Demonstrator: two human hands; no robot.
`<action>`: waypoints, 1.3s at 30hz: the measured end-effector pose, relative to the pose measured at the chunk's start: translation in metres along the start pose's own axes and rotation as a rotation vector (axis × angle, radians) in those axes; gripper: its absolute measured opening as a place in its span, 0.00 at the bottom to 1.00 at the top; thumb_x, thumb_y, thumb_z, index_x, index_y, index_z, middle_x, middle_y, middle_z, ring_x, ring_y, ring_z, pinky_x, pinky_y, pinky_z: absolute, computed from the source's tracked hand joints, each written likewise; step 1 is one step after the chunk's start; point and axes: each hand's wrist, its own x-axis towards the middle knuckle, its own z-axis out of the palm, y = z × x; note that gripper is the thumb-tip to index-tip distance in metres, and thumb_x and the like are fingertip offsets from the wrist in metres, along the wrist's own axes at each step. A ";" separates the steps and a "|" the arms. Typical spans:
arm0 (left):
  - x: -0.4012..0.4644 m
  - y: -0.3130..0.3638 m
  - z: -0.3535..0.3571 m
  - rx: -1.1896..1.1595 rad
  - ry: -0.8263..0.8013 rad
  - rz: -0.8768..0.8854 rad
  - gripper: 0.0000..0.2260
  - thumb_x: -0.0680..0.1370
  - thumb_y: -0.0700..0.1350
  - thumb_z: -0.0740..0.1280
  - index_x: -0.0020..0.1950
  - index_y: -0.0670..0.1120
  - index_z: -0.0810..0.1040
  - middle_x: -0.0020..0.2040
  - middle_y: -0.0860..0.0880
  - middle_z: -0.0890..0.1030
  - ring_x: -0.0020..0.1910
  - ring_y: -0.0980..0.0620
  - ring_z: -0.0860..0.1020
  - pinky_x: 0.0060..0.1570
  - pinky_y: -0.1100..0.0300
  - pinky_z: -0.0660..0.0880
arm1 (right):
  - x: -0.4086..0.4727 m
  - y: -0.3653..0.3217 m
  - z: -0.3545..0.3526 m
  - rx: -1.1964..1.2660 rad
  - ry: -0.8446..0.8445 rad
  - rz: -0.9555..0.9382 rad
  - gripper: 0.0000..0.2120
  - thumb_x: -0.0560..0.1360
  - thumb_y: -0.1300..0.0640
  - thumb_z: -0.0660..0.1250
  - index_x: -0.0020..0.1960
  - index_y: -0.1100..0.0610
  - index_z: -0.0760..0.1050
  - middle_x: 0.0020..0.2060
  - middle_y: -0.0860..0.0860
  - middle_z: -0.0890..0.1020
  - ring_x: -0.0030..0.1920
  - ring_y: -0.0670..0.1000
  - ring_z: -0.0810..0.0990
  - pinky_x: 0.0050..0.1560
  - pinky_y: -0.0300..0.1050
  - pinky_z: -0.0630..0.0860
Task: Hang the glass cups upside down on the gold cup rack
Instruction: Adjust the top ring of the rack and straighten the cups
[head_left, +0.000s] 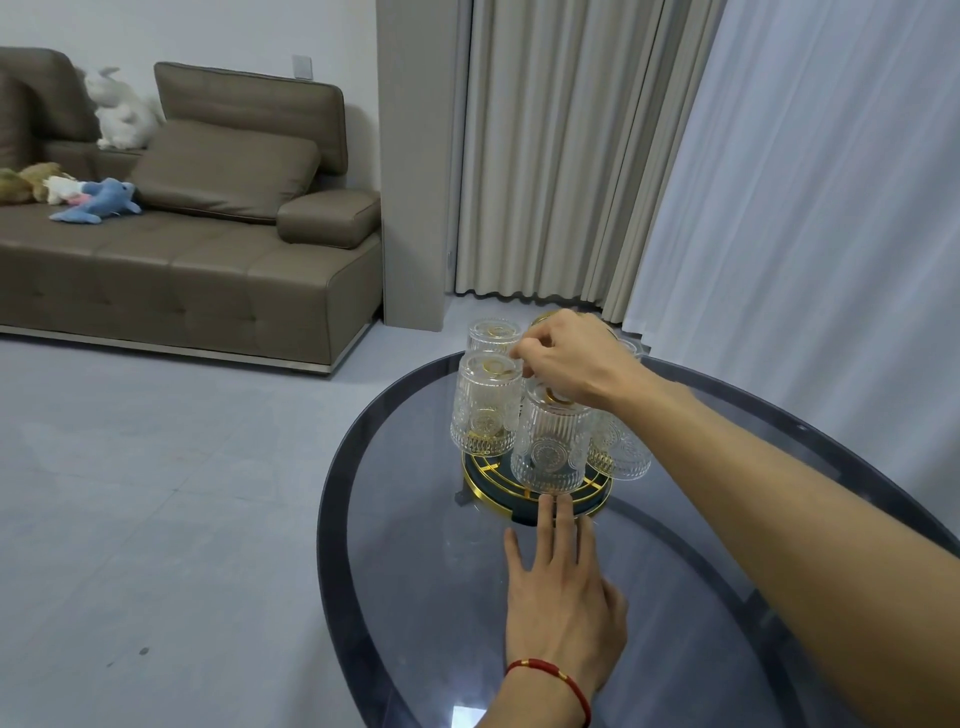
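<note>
The gold cup rack (483, 482) with a dark round base stands on the far part of the glass table (415, 571). Several ribbed glass cups hang upside down on it: one at the front (550, 452), one at the left (485, 410), one behind it (493, 335), one at the right (621, 454). My right hand (576, 364) reaches over the rack's top with its fingers curled between the cups; what they pinch is hidden. My left hand (558, 597) lies flat on the table, fingers spread, fingertips at the rack's base rim.
The oval table has a dark rim (332, 519) close to the rack's left. A brown sofa (208, 270) with soft toys stands far left across the grey floor. Curtains (779, 182) hang behind and to the right of the table.
</note>
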 end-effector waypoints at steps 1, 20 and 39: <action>0.000 0.000 0.000 -0.005 0.000 -0.001 0.29 0.81 0.53 0.53 0.81 0.45 0.54 0.83 0.44 0.43 0.78 0.46 0.32 0.75 0.31 0.42 | 0.000 -0.001 0.001 -0.009 0.011 -0.011 0.19 0.78 0.55 0.59 0.51 0.68 0.84 0.43 0.63 0.87 0.45 0.64 0.85 0.46 0.58 0.83; 0.001 0.000 0.000 -0.004 -0.017 0.001 0.30 0.80 0.53 0.52 0.81 0.46 0.53 0.83 0.45 0.42 0.79 0.47 0.32 0.75 0.32 0.42 | -0.002 0.002 0.001 -0.040 -0.051 -0.025 0.18 0.80 0.57 0.59 0.51 0.67 0.84 0.48 0.61 0.88 0.48 0.59 0.85 0.50 0.56 0.81; -0.003 -0.001 -0.003 -0.006 0.015 0.014 0.30 0.79 0.53 0.52 0.80 0.45 0.55 0.83 0.43 0.47 0.81 0.44 0.38 0.75 0.30 0.43 | -0.052 0.035 -0.021 -0.298 -0.220 -0.190 0.40 0.71 0.32 0.71 0.76 0.52 0.68 0.70 0.50 0.77 0.70 0.52 0.73 0.73 0.61 0.66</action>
